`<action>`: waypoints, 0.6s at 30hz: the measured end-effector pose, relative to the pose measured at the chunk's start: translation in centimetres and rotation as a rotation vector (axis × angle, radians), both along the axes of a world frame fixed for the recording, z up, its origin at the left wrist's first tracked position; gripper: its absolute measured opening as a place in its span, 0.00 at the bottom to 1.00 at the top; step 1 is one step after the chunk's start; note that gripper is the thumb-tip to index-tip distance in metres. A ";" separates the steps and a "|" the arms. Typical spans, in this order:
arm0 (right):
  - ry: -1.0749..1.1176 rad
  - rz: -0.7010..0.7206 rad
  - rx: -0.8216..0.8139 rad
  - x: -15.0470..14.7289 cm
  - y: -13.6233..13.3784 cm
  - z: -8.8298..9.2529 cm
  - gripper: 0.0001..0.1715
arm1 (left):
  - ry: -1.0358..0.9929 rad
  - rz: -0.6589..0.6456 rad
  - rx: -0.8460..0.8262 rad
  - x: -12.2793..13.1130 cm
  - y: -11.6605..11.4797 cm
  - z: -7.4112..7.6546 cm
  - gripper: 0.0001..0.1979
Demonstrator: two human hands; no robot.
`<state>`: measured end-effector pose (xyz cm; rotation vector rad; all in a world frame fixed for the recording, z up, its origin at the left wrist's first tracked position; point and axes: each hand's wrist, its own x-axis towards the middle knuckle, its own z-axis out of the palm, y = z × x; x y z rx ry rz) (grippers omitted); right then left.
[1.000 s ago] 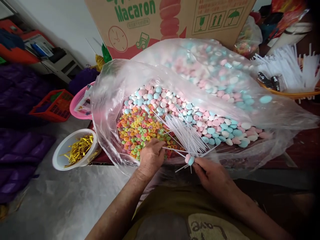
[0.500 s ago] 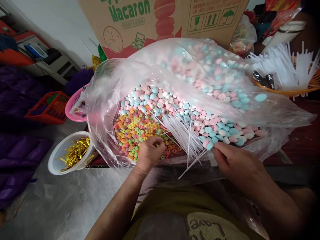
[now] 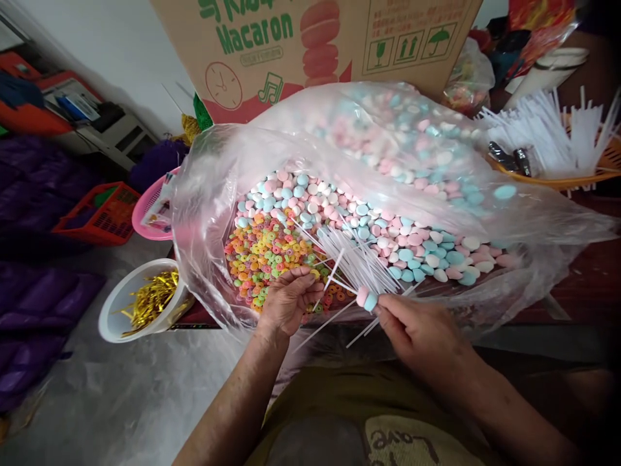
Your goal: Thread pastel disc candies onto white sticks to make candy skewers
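Observation:
A big clear plastic bag (image 3: 213, 188) lies open before me, filled with pink, blue and white marshmallows (image 3: 412, 243) and a patch of coloured ring candies (image 3: 264, 252). A loose bundle of thin white sticks (image 3: 361, 262) rests on the sweets. My left hand (image 3: 287, 299) is at the ring candies, fingers curled round one white stick (image 3: 330, 278). My right hand (image 3: 417, 333) pinches a pink and blue marshmallow pair (image 3: 366, 299) at the bag's front edge, close to the stick's end.
A cardboard box marked Macaron (image 3: 301, 45) stands behind the bag. A white bowl of gold twist ties (image 3: 145, 301) sits at the left, with a pink basket (image 3: 145, 207) and a red basket (image 3: 94, 213) beyond. An orange basket of white sticks (image 3: 567, 149) is at the right.
My right hand went right to the marshmallows and came back toward the middle with the pink and blue pair. My left hand left the ring candies slightly and now holds a stick.

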<state>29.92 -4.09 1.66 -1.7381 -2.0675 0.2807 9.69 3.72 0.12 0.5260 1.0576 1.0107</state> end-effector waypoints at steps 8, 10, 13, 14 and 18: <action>0.003 -0.009 0.054 -0.8 0.4 -0.1 0.15 | 0.028 0.072 0.111 1.7 -0.5 0.8 0.15; 0.038 0.017 0.038 -1.0 0.3 -0.2 0.15 | 0.043 0.079 0.109 1.9 -0.6 0.9 0.16; 0.036 0.020 0.033 -1.2 0.2 -0.4 0.14 | 0.060 0.080 0.108 2.3 -0.9 1.1 0.16; 0.027 0.024 0.032 -1.2 0.2 -0.4 0.14 | 0.064 0.083 0.110 2.4 -0.9 1.1 0.16; -0.001 0.029 0.049 -1.2 0.2 -0.3 0.15 | 0.094 0.119 0.144 2.6 -1.1 1.1 0.16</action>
